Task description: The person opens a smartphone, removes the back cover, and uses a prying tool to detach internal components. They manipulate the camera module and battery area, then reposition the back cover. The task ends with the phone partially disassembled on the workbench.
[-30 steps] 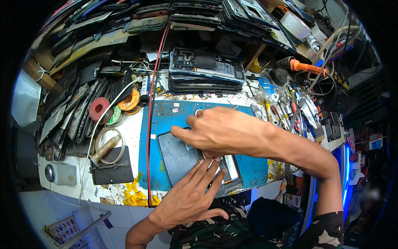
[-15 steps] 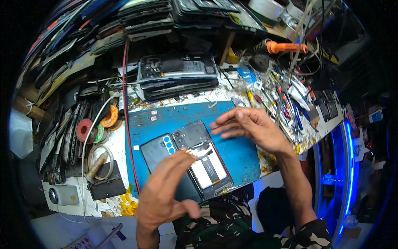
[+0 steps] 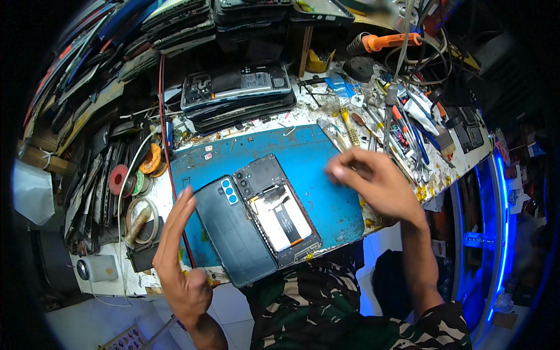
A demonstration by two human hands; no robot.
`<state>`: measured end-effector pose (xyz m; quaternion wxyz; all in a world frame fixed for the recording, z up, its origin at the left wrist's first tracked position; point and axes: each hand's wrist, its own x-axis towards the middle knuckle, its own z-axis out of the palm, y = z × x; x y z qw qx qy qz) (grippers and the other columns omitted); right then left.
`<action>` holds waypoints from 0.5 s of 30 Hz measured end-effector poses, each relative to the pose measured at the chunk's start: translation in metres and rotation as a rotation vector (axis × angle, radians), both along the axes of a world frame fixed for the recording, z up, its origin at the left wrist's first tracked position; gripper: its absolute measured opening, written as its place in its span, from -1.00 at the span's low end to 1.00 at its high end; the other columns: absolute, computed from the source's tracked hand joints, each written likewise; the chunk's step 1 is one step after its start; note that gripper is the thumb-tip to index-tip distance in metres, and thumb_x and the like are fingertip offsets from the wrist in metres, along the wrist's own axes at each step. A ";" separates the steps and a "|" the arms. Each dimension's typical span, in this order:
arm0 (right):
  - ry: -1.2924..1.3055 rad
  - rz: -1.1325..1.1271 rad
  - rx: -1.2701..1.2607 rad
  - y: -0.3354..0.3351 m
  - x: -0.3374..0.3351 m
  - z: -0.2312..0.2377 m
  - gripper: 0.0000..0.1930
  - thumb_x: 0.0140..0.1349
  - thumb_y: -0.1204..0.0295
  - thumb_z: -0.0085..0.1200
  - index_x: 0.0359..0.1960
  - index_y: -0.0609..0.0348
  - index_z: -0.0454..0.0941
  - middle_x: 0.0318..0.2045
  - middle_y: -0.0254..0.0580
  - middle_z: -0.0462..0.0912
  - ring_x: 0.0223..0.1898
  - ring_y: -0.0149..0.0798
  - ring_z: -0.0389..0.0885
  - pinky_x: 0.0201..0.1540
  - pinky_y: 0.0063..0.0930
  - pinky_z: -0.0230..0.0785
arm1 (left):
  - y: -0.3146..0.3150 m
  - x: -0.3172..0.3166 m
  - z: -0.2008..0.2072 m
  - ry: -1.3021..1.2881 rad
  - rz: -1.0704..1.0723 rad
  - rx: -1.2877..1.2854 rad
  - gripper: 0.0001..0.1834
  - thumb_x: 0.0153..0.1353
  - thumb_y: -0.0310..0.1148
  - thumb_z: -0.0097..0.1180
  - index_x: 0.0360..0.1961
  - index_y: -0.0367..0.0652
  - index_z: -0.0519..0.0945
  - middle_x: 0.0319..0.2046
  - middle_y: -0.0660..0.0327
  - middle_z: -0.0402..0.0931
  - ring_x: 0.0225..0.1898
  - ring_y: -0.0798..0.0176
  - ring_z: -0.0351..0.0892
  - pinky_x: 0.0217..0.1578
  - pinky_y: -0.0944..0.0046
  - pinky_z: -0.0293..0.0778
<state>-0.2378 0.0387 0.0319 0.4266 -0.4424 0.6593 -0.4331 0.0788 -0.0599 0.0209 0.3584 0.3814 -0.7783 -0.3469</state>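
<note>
An opened phone [image 3: 283, 217] lies on the blue mat [image 3: 344, 210], its pale battery and dark upper cover plate exposed. Against its left side rests the dark back cover [image 3: 236, 239], with light blue circles along its camera cutout. My left hand [image 3: 184, 259] is at the cover's left edge, fingers stretched out and nothing in them; whether it touches the cover, I cannot tell. Over the mat to the right of the phone is my right hand [image 3: 379, 184]. Its fingers look bent and their tips are smeared by motion, so any small thing there is hidden.
Behind the mat stands a stack of opened phones [image 3: 239, 96]. Tweezers and other hand tools [image 3: 411, 137] crowd the right side, below an orange-handled soldering iron [image 3: 391, 41]. Solder spools [image 3: 121, 181] and a clear bottle [image 3: 99, 268] sit left. A red cable [image 3: 165, 128] crosses the mat's left edge.
My left hand has moved left, off the phone to beside the back cover. My right hand has drawn away to the right, and its fingers have bent. The view has shifted slightly.
</note>
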 end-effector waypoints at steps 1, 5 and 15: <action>0.032 0.081 0.107 0.012 -0.001 0.006 -0.87 0.42 0.45 0.16 -0.16 0.26 0.64 -0.24 -0.26 0.72 -0.24 -0.47 0.63 -0.12 -0.49 0.52 | 0.007 0.003 0.004 -0.079 0.035 -0.168 -0.18 0.19 0.22 0.30 0.11 -0.40 0.62 0.05 -0.10 0.67 0.06 -0.14 0.66 0.09 -0.04 0.51; -0.015 0.540 -0.019 0.047 0.014 0.004 -0.87 0.31 0.46 0.23 -0.38 0.23 0.65 -0.51 -0.26 0.63 -0.52 -0.39 0.57 -0.46 -0.44 0.38 | 0.035 -0.004 0.008 -0.033 -0.492 -0.148 -0.59 -0.08 -0.37 0.62 -0.19 -0.25 0.74 -0.30 0.13 0.70 -0.28 0.15 0.66 -0.30 0.18 0.54; 0.317 -0.019 -0.126 0.040 0.027 -0.005 -0.86 0.34 0.42 0.25 -0.26 0.27 0.67 -0.41 -0.16 0.69 -0.47 -0.30 0.63 -0.40 -0.44 0.43 | 0.036 -0.040 -0.015 -0.485 -0.625 -0.296 -0.34 0.20 -0.17 0.39 0.27 -0.26 0.54 0.40 0.05 0.40 0.43 -0.09 0.35 0.36 -0.12 0.36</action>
